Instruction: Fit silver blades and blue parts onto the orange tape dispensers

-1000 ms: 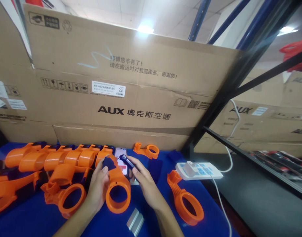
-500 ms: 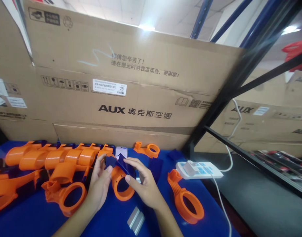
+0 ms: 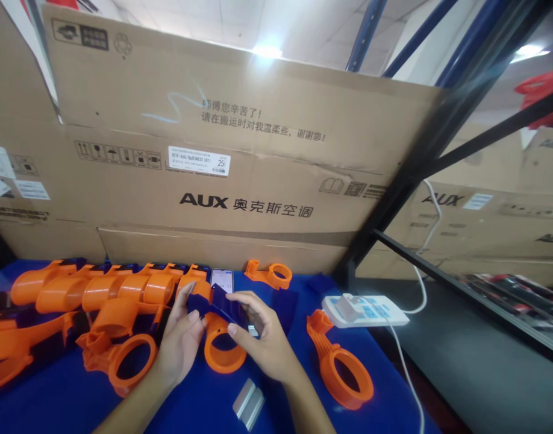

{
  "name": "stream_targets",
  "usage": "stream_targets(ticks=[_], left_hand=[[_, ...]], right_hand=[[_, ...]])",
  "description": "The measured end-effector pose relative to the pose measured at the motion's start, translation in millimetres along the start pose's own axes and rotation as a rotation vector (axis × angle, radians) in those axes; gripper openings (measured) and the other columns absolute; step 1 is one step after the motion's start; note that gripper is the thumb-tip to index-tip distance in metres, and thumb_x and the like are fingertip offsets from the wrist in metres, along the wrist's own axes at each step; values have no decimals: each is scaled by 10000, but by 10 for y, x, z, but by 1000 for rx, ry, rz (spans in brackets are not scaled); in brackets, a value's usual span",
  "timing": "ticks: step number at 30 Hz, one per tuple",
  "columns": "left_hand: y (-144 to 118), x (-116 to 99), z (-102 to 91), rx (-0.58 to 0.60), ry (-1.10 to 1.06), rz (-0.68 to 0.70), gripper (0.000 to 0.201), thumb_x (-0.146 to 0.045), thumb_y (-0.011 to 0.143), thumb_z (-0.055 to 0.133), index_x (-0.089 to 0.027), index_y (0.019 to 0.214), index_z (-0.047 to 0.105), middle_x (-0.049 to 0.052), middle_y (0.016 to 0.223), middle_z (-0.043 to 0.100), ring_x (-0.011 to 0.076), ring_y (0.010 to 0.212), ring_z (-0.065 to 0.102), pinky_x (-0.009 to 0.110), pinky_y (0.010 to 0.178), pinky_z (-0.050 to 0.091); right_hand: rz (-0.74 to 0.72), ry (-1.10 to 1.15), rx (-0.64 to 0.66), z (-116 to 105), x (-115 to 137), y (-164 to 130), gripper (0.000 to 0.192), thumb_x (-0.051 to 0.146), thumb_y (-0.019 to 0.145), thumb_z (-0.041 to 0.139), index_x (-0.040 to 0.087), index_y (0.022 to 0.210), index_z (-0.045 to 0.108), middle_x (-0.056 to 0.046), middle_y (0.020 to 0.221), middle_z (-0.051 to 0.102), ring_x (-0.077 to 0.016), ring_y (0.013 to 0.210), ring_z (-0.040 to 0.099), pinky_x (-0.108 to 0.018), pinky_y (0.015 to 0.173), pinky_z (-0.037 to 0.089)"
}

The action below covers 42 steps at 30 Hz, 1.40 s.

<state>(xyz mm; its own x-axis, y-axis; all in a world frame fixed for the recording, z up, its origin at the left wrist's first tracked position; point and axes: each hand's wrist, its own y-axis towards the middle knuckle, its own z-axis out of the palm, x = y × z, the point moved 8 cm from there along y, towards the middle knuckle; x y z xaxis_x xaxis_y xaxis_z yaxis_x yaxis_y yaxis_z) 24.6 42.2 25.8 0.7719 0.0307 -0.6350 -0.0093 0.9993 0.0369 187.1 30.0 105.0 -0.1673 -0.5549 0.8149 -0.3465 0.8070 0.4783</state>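
Between my hands is an orange plastic tape dispenser (image 3: 224,364), its round hub hanging downward. A dark blue flap (image 3: 226,305) sits across its upper end. My left hand (image 3: 179,349) has its thumb and fingers closed around the left side of that upper end, near a dark blue part. My right hand (image 3: 265,340) pinches the flap between thumb and fingers from the right. Whether flap and dispenser are joined is hidden by the fingers. Below them, silver metal strips (image 3: 249,405) lie on the blue table covering (image 3: 199,410).
Several orange dispensers (image 3: 91,292) with dark blue parts line the left. Others lie at the back (image 3: 279,275) and right (image 3: 349,377). A phone (image 3: 221,279) lies behind my hands. A white power strip (image 3: 367,311) with a cable is at right. A large carton (image 3: 258,181) stands behind.
The dark blue flap and the dispenser's upper end have tilted and shifted slightly, and the hub sits a little lower. Both hands keep their hold.
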Motion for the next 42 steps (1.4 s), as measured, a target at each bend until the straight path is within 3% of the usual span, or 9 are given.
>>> stream_targets(ticks=[3, 7, 12, 18, 29, 42], left_hand=[[30, -62, 59, 50, -20, 36, 585, -258, 796, 749, -336, 1357, 603, 41, 1125, 753, 253, 1033, 694, 400, 938, 544], [72, -89, 82, 60, 9, 60, 582, -306, 791, 776, -301, 1350, 611, 92, 1287, 719, 350, 1266, 613, 499, 1038, 510], [72, -180, 18, -53, 150, 134, 612, -207, 718, 885, -338, 1252, 617, 38, 1330, 710, 314, 1317, 598, 468, 1117, 459], [50, -272, 46, -70, 169, 188, 538, -200, 676, 913, -312, 1123, 635, 33, 1309, 720, 320, 1344, 582, 475, 1123, 458], [41, -284, 31, -90, 180, 206, 525, -172, 689, 904, -317, 1112, 630, 4, 1186, 740, 262, 1175, 665, 397, 1041, 507], [77, -256, -52, -88, 203, 263, 526, -199, 698, 906, -285, 1134, 624, 16, 1171, 727, 231, 1136, 681, 361, 1010, 516]], right_hand=[[-63, -157, -48, -22, 71, -19, 455, 262, 929, 716, 289, 1374, 626, -94, 1348, 651, -272, 1240, 644, -433, 1061, 526], [-229, -470, -60, 48, 186, -71, 497, 227, 901, 735, 308, 1380, 629, -112, 1413, 615, -312, 1255, 613, -520, 1065, 490], [-422, -701, -60, 215, 254, -147, 537, 161, 943, 653, 336, 1444, 572, -101, 1396, 646, -316, 1187, 610, -521, 940, 517], [-482, -730, -94, 248, 259, -181, 598, 133, 938, 649, 367, 1477, 533, -80, 1415, 641, -318, 1227, 582, -530, 962, 497], [-499, -755, -116, 269, 258, -193, 617, 102, 924, 649, 377, 1465, 539, -79, 1425, 624, -316, 1245, 562, -554, 1009, 465], [-554, -764, -126, 280, 273, -199, 446, 123, 948, 653, 273, 1367, 636, -114, 1398, 624, -306, 1267, 537, -519, 1010, 481]])
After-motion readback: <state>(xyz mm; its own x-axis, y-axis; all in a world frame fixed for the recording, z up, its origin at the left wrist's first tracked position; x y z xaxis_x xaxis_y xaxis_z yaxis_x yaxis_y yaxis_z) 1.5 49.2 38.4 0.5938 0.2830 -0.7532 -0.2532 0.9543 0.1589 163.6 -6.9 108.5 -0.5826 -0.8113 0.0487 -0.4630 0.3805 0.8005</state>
